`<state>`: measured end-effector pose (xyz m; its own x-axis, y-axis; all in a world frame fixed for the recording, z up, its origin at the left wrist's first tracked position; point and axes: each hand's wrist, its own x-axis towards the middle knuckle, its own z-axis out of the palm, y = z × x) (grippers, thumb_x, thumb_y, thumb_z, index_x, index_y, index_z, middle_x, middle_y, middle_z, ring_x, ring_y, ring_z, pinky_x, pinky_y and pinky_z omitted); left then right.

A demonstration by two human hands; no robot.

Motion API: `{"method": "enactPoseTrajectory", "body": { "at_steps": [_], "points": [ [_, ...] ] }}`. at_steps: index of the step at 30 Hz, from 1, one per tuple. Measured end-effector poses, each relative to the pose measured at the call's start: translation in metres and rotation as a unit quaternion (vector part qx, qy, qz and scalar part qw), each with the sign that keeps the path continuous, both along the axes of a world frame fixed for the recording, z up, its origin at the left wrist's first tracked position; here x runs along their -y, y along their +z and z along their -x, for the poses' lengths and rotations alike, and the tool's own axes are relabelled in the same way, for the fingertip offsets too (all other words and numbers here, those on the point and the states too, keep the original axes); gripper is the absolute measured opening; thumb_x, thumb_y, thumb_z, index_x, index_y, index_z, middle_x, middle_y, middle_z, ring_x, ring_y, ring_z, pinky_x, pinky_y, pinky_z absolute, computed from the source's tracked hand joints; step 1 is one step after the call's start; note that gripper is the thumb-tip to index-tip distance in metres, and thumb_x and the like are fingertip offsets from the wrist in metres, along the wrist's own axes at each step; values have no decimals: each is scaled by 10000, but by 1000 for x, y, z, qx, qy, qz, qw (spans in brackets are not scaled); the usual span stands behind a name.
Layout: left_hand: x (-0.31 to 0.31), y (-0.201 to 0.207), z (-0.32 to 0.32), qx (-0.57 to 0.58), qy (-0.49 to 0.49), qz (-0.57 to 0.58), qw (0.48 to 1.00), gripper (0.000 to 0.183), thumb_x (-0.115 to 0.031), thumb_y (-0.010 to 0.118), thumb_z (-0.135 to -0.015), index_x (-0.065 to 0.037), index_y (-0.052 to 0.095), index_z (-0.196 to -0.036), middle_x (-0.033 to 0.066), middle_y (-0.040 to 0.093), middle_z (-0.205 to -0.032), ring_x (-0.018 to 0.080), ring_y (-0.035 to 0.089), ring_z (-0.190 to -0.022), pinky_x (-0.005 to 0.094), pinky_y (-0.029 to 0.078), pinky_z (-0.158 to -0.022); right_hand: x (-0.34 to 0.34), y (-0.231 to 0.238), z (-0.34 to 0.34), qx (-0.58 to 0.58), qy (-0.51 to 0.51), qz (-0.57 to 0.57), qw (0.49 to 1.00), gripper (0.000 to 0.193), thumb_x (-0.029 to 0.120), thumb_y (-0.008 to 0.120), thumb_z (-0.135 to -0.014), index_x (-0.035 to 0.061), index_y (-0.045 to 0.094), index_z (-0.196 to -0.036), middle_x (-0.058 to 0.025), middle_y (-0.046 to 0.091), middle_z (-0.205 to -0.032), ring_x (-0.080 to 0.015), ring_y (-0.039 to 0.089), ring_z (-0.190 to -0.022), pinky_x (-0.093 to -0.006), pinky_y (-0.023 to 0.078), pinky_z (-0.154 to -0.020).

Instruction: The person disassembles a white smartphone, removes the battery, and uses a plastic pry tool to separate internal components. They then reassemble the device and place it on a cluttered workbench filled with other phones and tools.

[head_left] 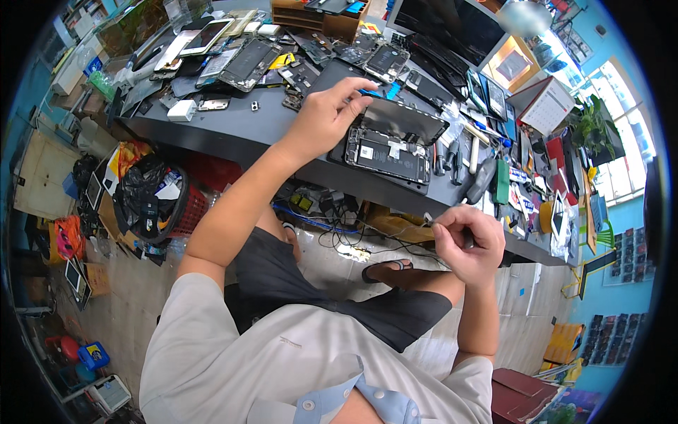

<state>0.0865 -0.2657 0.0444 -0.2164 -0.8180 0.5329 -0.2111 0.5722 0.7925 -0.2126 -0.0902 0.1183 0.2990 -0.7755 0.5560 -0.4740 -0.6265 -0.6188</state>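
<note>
An opened phone lies near the front edge of the desk, its body (pixel 387 155) showing a dark battery and inner parts. The phone's screen panel (pixel 406 119) stands tilted up behind the body. My left hand (pixel 330 116) pinches the panel's upper left corner between thumb and fingers. Off the desk's front edge, above my lap, my right hand (pixel 470 244) is closed. A small thing with a pale tip sticks out of its fingers, too small to name.
Phone parts (pixel 247 65) crowd the back of the desk (pixel 212 134). Screwdrivers (pixel 455 164) and a green case (pixel 501 181) lie to the right. A monitor (pixel 452 28) stands behind. Below left is a red basket (pixel 187 212) holding black bags; cables (pixel 339 219) hang beneath.
</note>
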Motion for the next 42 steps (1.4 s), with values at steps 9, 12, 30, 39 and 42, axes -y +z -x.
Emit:
{"method": "enactPoseTrajectory", "body": {
  "at_steps": [9,12,30,39,42],
  "points": [
    [6,-4,-2,-54,-48,59,996,371,-110,680,-1199,-115,779,-1557,109,845,-1321,202,770,-1140,346,609,-1038,103,5,-50,-222,144,200,943,296,-9,912,-822,77,749,-1054,-33,684,-785,-227,672,-599,-385,534,-539],
    [8,-3,-5,-33,-60,41,997,371,-76,683,-1186,-114,796,-1537,114,832,-1270,216,755,-1105,355,605,-1006,137,0,-61,-249,181,223,925,308,-1,909,-832,77,741,-1078,-38,682,-791,-234,684,-616,-391,544,-561],
    [11,-12,-1,-83,-53,36,995,366,-72,710,-1159,-76,792,-1515,126,829,-1269,154,735,-945,338,606,-886,195,-6,-65,-382,273,270,841,315,197,880,-916,79,723,-1162,-19,602,-852,-201,706,-735,-395,573,-669],
    [9,-10,0,-93,-58,35,993,361,-77,716,-1157,-79,792,-1509,125,828,-1243,147,726,-914,337,603,-864,200,-7,-61,-397,284,272,829,302,203,860,-916,63,750,-1160,-29,610,-869,-209,707,-757,-399,583,-694],
    [9,-10,0,-91,-59,25,994,359,-79,718,-1157,-78,792,-1509,125,828,-1240,144,718,-901,334,601,-856,200,-4,-61,-403,288,266,827,278,199,850,-918,68,751,-1142,-28,605,-867,-207,703,-757,-400,586,-694]
  ]
}}
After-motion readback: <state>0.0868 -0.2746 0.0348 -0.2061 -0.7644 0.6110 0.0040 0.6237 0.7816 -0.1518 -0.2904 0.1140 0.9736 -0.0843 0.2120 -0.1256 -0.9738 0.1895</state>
